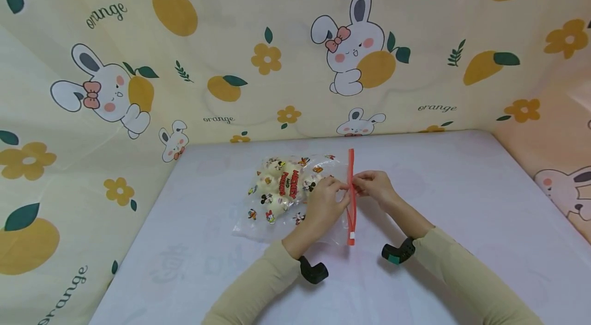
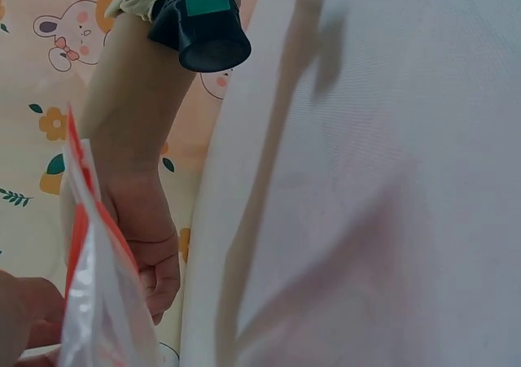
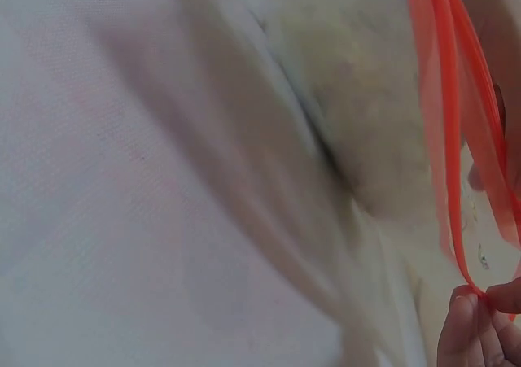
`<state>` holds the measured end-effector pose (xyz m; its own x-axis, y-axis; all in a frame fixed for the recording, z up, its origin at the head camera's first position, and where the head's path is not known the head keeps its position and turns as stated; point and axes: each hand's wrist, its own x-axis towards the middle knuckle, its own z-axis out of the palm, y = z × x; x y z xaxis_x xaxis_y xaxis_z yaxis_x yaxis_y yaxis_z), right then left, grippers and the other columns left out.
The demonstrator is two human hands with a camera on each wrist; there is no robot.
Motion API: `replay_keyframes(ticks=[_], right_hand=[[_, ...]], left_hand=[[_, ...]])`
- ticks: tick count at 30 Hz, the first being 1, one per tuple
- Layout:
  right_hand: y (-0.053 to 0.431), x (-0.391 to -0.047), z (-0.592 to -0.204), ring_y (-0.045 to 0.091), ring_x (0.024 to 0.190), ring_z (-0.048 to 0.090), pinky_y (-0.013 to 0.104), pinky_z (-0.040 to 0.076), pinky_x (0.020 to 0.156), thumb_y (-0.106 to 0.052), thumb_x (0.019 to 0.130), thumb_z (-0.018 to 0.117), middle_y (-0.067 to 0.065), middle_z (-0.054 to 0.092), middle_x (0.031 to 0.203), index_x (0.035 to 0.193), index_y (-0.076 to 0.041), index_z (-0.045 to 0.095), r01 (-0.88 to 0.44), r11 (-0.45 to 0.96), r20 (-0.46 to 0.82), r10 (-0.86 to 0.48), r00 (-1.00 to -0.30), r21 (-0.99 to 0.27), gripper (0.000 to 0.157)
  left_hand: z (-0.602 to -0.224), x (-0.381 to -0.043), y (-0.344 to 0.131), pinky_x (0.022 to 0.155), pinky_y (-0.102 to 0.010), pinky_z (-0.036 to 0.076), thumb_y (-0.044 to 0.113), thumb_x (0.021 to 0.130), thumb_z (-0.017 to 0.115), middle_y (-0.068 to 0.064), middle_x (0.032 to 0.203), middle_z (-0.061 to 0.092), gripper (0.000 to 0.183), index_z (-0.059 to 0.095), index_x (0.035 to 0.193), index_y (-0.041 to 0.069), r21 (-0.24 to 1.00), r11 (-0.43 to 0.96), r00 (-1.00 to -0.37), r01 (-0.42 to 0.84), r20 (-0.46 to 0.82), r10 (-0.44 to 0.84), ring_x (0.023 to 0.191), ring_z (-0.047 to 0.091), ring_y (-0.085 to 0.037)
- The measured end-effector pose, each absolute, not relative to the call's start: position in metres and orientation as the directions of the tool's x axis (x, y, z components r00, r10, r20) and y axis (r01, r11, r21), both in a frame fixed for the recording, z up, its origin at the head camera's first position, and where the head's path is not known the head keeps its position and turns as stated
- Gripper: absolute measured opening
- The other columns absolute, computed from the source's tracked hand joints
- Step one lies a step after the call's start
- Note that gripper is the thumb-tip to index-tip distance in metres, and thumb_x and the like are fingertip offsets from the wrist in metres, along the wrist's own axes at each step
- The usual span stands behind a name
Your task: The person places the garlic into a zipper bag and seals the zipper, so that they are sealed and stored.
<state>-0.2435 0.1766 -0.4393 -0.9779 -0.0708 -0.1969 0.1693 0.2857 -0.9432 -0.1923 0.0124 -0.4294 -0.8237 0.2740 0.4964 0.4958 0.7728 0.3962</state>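
A clear zip bag (image 1: 247, 225) printed with cartoon figures and "Mickey and Friends" lies on the table, its red zip edge (image 1: 351, 161) toward the right. Pale, rounded contents show through the plastic; their kind cannot be told. From the bag's side, my left hand (image 1: 325, 204) pinches the zip edge near its middle. Opposite it, my right hand (image 1: 375, 186) pinches the red strip between thumb and fingers (image 3: 468, 326). A white slider (image 1: 352, 235) sits at the strip's near end. In the right wrist view the two red strips (image 3: 446, 98) stand apart below the slider.
Both forearms wear beige sleeves and a black wrist camera (image 1: 314, 271). The white table (image 1: 461, 186) spreads around the bag. Behind and beside it hangs a cream cloth (image 1: 295, 2) with rabbits and oranges.
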Motion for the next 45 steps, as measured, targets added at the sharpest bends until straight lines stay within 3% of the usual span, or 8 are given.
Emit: replay_keyframes(ticks=[12,19,24,31,41,45], right_hand=[[0.182,-0.240,-0.444,0.001,0.064,0.063,0.020,0.059,0.065,-0.010,0.096,0.055,-0.005,0.070,0.075,0.121,0.018,0.054,0.183,0.286,-0.224,-0.117,-0.967,-0.940,0.038],[0.192,-0.235,-0.446,0.004,0.076,0.066,0.023,0.060,0.073,-0.016,0.096,0.057,0.015,0.074,0.098,0.121,0.012,0.059,0.151,0.414,-0.234,-0.158,-0.959,-0.897,0.038],[0.199,-0.228,-0.449,0.007,0.077,0.067,0.021,0.057,0.071,-0.016,0.096,0.057,0.020,0.074,0.101,0.119,0.011,0.060,0.138,0.447,-0.242,-0.186,-0.952,-0.884,0.036],[0.206,-0.216,-0.450,0.009,0.075,0.068,0.021,0.057,0.071,-0.017,0.095,0.058,0.015,0.075,0.096,0.120,0.012,0.059,0.144,0.429,-0.273,-0.255,-0.928,-0.892,0.039],[0.206,-0.189,-0.448,0.013,0.069,0.068,0.024,0.060,0.069,-0.023,0.094,0.061,0.010,0.075,0.085,0.114,0.011,0.063,0.143,0.383,-0.319,-0.447,-0.836,-0.912,0.039],[0.205,-0.179,-0.448,0.013,0.067,0.067,0.024,0.059,0.068,-0.027,0.092,0.064,0.004,0.072,0.077,0.107,0.009,0.066,0.146,0.405,-0.343,-0.470,-0.813,-0.902,0.039]], left_hand=[[-0.435,-0.189,0.013,0.071,-0.021,0.054,0.023,0.085,0.071,0.002,0.094,0.070,0.013,0.075,0.095,0.016,0.361,0.785,-0.819,0.504,0.490,0.300,0.087,0.065,-0.012],[-0.433,-0.182,0.006,0.070,-0.022,0.055,0.023,0.085,0.071,0.001,0.095,0.072,0.012,0.075,0.094,0.016,0.357,0.771,-0.806,0.527,0.497,0.321,0.088,0.067,-0.013],[-0.432,-0.174,-0.002,0.066,-0.014,0.051,0.019,0.085,0.070,0.000,0.093,0.073,0.011,0.075,0.093,0.014,0.379,0.726,-0.790,0.574,0.489,0.370,0.081,0.067,-0.011],[-0.427,-0.154,-0.013,0.065,-0.008,0.046,0.017,0.087,0.069,0.000,0.092,0.072,0.013,0.074,0.097,0.012,0.493,0.640,-0.807,0.590,0.388,0.445,0.083,0.066,-0.011],[-0.434,-0.132,-0.026,0.074,-0.012,0.054,0.008,0.089,0.065,-0.008,0.094,0.072,0.015,0.072,0.101,0.003,0.707,0.474,-0.822,0.525,0.279,0.496,0.085,0.068,-0.015],[-0.438,-0.127,-0.028,0.074,-0.011,0.054,0.007,0.089,0.064,-0.009,0.092,0.071,0.015,0.071,0.101,0.002,0.728,0.441,-0.814,0.524,0.275,0.512,0.083,0.067,-0.015]])
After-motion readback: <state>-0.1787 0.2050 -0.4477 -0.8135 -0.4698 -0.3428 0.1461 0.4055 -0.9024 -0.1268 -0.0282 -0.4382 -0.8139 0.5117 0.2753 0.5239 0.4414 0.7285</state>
